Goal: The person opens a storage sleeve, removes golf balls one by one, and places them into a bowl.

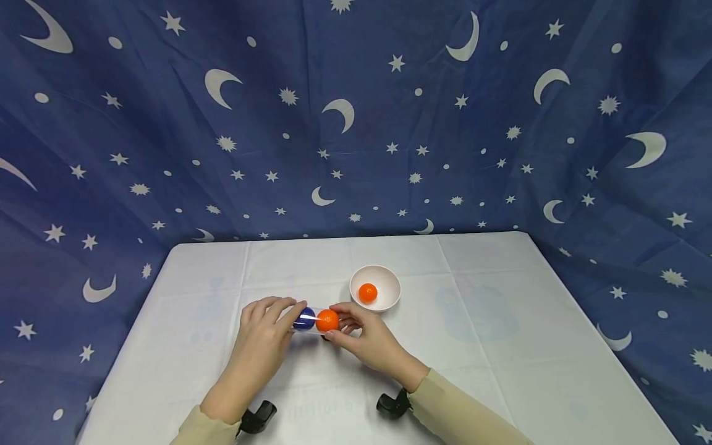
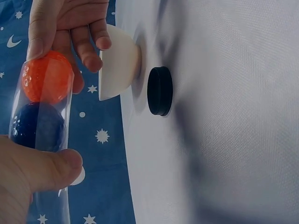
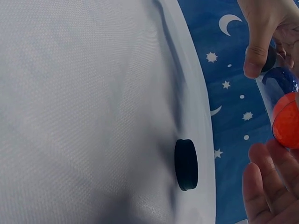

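Observation:
My left hand grips a clear plastic tube from the side, thumb against its wall. Inside the tube lies a dark blue ball, and beside it an orange ball sits at the tube's right-hand end. With thumb and forefinger my right hand pinches the orange ball at that end; its other fingers are loosely bent. On the table below the tube is a round black cap, mostly hidden by the hands in the head view.
A white bowl stands just behind my right hand, holding another orange ball. White cloth covers the table. Behind it hangs a blue curtain with moons and stars. Black wrist mounts sit at both sleeves.

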`<state>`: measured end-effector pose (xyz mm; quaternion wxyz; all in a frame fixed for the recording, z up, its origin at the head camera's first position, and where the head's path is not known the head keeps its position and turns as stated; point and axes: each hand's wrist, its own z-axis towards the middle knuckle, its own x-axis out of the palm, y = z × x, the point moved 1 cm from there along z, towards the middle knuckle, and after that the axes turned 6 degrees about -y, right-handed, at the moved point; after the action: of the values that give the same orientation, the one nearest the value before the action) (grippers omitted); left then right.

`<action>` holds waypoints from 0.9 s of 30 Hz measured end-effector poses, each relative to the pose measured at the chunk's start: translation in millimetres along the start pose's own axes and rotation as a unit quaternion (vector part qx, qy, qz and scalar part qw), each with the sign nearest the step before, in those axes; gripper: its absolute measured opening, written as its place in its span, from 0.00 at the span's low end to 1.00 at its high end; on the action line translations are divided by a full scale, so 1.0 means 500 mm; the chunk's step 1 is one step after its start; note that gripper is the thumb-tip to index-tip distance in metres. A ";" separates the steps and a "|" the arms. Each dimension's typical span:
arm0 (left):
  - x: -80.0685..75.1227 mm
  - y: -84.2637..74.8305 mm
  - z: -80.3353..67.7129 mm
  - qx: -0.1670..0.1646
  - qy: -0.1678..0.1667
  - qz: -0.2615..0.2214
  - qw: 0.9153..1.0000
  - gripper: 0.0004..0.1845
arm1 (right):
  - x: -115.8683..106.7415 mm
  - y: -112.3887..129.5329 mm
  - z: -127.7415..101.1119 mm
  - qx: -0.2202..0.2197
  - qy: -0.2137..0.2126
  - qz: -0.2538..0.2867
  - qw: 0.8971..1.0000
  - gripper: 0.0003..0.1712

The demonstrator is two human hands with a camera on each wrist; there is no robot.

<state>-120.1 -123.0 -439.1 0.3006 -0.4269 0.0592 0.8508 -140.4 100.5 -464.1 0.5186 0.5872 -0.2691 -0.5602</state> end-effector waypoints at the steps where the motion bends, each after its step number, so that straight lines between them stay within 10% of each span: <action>1: 0.000 0.000 0.000 0.000 -0.002 -0.002 1.000 0.31 | 0.000 -0.002 0.000 0.000 -0.001 -0.002 1.000 0.25; 27: -0.007 0.005 0.000 -0.016 -0.009 -0.020 1.000 0.33 | -0.038 -0.005 0.004 -0.060 -0.049 -0.016 0.997 0.23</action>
<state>-120.0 -126.9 -436.7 0.3111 -0.4251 0.0349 0.8493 -147.6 117.7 -459.0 0.5302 0.5313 -0.2502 -0.6116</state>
